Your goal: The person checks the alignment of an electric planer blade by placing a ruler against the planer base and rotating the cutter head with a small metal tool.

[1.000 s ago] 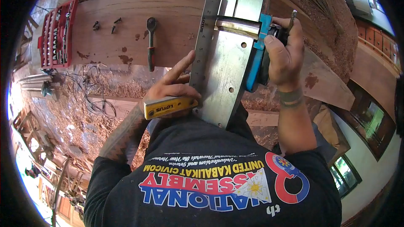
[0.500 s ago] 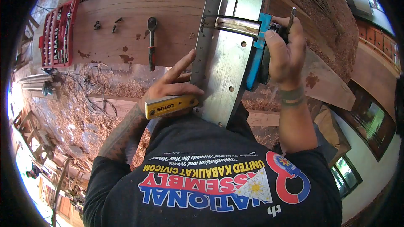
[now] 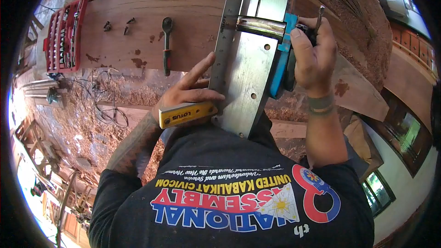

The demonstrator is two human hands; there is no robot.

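An electric hand planer (image 3: 245, 73) lies sole up, its metal sole and the cutter drum across it facing me, its blue body at the right. Against the left edge of the sole stands the steel blade of a try square (image 3: 188, 115) with a yellow stock. My left hand (image 3: 190, 87) is closed on the square near its corner, with the index finger stretched along the blade. My right hand (image 3: 314, 57) grips the planer's blue side, thumb by a black part. A thin metal rod (image 3: 320, 16) sticks up between its fingers; the rest of it is hidden.
On the wooden plank (image 3: 124, 9) lie a ratchet wrench (image 3: 166, 46), a few small bolts (image 3: 128, 25) and a red socket set case (image 3: 66, 36). Wood shavings (image 3: 138, 92) and a tangled cable (image 3: 110, 110) cover the ground beyond.
Both hands keep their holds, and the square stays against the planer's edge. The view has shifted very slightly.
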